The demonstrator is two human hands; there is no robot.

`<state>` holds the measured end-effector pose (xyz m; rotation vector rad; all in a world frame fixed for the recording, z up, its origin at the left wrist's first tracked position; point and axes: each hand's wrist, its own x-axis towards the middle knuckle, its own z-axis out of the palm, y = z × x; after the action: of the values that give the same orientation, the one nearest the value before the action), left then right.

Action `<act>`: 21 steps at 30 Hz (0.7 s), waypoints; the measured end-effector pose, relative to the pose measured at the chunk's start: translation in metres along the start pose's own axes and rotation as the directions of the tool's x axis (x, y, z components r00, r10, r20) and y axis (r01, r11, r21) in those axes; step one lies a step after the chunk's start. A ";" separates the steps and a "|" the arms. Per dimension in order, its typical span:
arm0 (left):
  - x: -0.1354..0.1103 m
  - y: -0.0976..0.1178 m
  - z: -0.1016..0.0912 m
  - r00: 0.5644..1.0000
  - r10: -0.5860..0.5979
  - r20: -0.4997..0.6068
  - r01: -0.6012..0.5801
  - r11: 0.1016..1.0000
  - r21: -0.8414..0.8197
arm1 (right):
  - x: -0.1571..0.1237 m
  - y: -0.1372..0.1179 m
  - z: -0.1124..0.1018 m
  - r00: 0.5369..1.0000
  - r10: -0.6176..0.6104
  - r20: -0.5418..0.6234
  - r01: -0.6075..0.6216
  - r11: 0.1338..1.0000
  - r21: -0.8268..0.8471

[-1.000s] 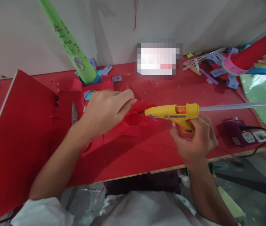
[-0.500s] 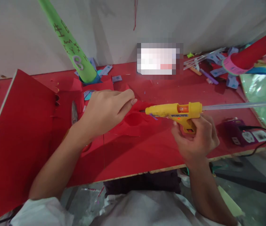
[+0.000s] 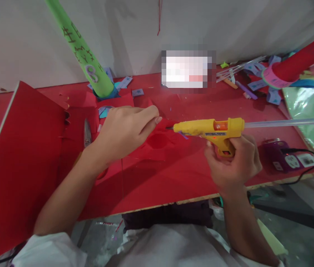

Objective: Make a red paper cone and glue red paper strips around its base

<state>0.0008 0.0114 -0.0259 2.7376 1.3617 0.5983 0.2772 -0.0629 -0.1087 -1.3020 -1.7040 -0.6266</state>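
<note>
My right hand [image 3: 236,161] is wrapped round the handle of a yellow hot glue gun [image 3: 201,128], whose nozzle points left. A long clear glue stick [image 3: 281,122] runs out of its back end. Left of the nozzle, my left hand [image 3: 130,128] is closed, with thumb and forefinger drawn together just above a red paper piece [image 3: 158,141]. Whatever sits between those fingertips is too hidden to name. The nozzle is a short way from the left fingertips and does not touch them. Partly behind my left wrist lie scissors [image 3: 87,133].
A red board [image 3: 20,163] stands at the left. A green tube [image 3: 87,59] with lettering leans at the back, and a red tube [image 3: 307,55] slants in from the right. Printed paper strips and glue sticks lie behind. A purple power socket [image 3: 280,155] sits near the front edge.
The glue gun in my right hand has shifted slightly right, with its nozzle a little higher. My left hand stays where it was.
</note>
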 end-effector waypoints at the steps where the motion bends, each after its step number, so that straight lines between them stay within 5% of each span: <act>1: 0.000 0.000 0.000 1.000 0.002 -0.005 -0.002 1.000 0.003 | -0.001 0.000 0.000 1.000 0.009 0.010 -0.009 1.000 -0.009; 12: 0.000 0.000 -0.002 1.000 -0.025 0.018 0.025 1.000 0.001 | -0.007 0.000 0.001 0.998 0.020 0.056 -0.022 1.000 0.022; 21: -0.001 -0.001 0.000 0.999 0.020 -0.030 -0.020 1.000 0.012 | -0.010 -0.001 -0.001 0.966 0.207 0.155 -0.220 0.973 0.073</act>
<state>-0.0009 0.0113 -0.0265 2.7656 1.3497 0.6377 0.2769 -0.0687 -0.1165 -1.4725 -1.6580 -0.3322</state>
